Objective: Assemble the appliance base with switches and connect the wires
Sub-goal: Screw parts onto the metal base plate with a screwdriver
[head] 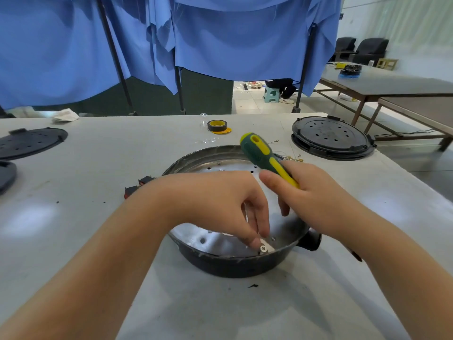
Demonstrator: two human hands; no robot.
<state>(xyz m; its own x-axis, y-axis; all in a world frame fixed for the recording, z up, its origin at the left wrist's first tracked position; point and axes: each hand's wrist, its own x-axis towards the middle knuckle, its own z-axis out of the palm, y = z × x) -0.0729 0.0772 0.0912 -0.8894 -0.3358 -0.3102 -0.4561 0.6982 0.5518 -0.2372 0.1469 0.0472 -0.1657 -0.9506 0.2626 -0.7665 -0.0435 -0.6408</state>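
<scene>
A round black appliance base (235,266) with a shiny metal inner plate lies in the middle of the grey table. My left hand (220,202) reaches into it, its fingertips pinching a small screw (263,248) near the base's front rim, beside a white strip. My right hand (316,200) is above the base's right side, closed on a green and yellow screwdriver (263,155) whose handle points up and away; its tip is hidden by the hand. Two red and black rocker switches (138,186) lie at the base's left. Thin wires with terminals (290,158) lie behind the base.
A black perforated cover (332,137) lies at the back right, another black cover (31,142) at the far left. A roll of black tape (217,125) sits on a yellow one at the back. Blue cloth hangs behind the table. The table's right edge runs diagonally.
</scene>
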